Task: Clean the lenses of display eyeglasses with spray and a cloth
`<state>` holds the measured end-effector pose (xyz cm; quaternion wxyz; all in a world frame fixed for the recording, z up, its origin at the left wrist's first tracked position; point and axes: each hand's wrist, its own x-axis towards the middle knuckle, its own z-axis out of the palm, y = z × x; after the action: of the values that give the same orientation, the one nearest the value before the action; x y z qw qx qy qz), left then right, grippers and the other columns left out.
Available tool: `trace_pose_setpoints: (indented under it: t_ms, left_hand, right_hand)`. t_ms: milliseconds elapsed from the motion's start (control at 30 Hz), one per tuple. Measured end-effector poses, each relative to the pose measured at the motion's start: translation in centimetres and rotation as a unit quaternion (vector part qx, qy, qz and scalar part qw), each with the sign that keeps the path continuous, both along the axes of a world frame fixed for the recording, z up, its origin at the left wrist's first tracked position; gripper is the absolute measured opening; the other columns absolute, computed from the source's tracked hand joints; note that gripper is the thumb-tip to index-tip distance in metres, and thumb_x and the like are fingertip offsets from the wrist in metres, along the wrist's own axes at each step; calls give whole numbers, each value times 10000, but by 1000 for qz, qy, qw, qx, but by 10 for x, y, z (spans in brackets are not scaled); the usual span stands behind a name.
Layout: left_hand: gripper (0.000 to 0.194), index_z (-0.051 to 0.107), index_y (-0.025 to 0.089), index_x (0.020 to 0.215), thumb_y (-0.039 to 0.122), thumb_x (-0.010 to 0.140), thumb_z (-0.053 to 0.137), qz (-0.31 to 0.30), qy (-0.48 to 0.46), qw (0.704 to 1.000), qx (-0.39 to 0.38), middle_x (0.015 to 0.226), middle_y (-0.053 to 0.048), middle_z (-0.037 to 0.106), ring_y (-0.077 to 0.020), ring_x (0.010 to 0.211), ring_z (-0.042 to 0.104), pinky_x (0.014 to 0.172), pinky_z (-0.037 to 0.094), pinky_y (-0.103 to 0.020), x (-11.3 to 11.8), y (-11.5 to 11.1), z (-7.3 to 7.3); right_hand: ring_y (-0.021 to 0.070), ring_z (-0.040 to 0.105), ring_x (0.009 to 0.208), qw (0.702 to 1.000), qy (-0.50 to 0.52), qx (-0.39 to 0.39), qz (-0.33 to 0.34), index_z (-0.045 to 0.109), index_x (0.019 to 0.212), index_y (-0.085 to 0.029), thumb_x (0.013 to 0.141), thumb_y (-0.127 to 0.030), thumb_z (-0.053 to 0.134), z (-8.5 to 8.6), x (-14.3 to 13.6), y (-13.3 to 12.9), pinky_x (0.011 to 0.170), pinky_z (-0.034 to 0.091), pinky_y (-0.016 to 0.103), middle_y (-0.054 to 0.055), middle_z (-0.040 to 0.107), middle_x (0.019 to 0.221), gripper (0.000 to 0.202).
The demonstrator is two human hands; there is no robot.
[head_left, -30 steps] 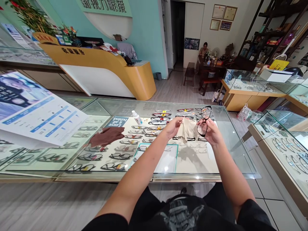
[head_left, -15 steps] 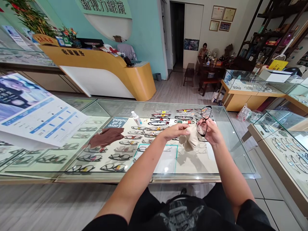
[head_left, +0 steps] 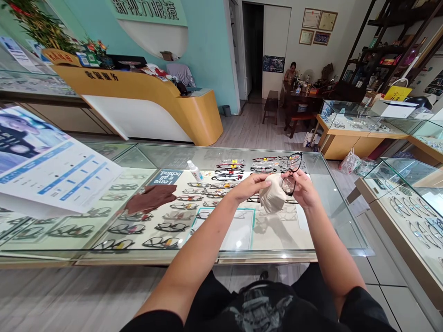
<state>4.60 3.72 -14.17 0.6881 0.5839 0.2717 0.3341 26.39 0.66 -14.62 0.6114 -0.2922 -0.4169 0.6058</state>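
Note:
Above the glass counter, my right hand (head_left: 304,188) grips a pair of dark-framed eyeglasses (head_left: 288,185), tilted so that one lens stands above the other. My left hand (head_left: 249,186) is closed on a cream cleaning cloth (head_left: 272,196), which hangs down beside the lower lens. The cloth reaches to the edge of the glasses; whether it touches the lens I cannot tell. To the left on the counter stand a white spray bottle (head_left: 195,171) and a crumpled brown cloth (head_left: 151,198).
Rows of eyeglasses (head_left: 172,227) lie inside the glass display counter (head_left: 341,216). A printed card (head_left: 62,170) stands at the left. Another display case (head_left: 410,216) is on the right. Beyond are a curved yellow desk (head_left: 202,115) and a seated person (head_left: 291,76).
My left hand has shifted slightly, and the cream cloth is bunched higher and wider beside the lower lens. The glasses stay in my right hand. The view has moved a little.

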Motion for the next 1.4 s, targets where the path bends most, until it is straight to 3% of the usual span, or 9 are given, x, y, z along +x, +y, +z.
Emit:
trace_pose_setpoints:
  t_ms: [200,433,633,800,967,1133,1400]
  left_hand:
    - [509,818,160,1071,565,773,897,93,-56,994,15,982,-84,792,-232,924,703,852,511,-319,1,7,-6]
    - [539,798,166,1158,519,764,900,137,-121,983,37,1127,-108,800,-295,1156,698,980,518,-358,10,4,-3]
    - [590,768,180,1270,461,769,898,106,-140,983,48,1289,-132,765,-333,1357,613,1111,472,-393,21,-5,-4]
    - [517,809,172,1160,497,764,880,73,-111,990,44,1223,-124,788,-338,1267,659,1100,460,-411,30,-10,-15]
    - [545,828,150,960,588,658,945,124,-92,988,7,974,-80,795,-259,1004,691,928,491,-346,37,-10,-28]
    - [607,821,140,938,665,655,938,175,-101,979,-31,777,-25,741,-153,739,616,740,468,-288,45,-12,-35]
    - [635,810,152,960,529,510,1052,164,-130,972,-104,881,-48,785,-168,817,681,813,529,-303,51,-16,-32]
  right_hand:
    - [190,703,861,999,4,-5,-34,632,837,-257,767,-482,915,0,3,3,847,587,339,22,788,954,368]
    - [158,695,874,998,30,-14,-59,636,838,-254,796,-425,901,4,8,2,800,585,285,-1,778,951,318]
    - [169,700,1039,996,42,-23,-77,630,818,-261,750,-434,946,2,5,4,909,591,310,-11,793,1086,366]
    - [137,666,875,993,48,-47,-95,595,741,-255,610,-474,1017,-5,-1,9,760,547,254,-42,766,955,494]
    - [128,555,667,995,31,-48,-85,602,715,-254,623,-481,1004,-9,-8,6,660,483,272,-57,657,736,471]
    - [134,574,732,996,16,-42,-80,615,721,-253,611,-468,1009,-8,-16,1,710,484,273,-54,681,803,462]
    - [146,569,736,997,1,-35,-75,586,724,-258,611,-502,998,-7,-18,0,714,485,286,-56,637,761,492]
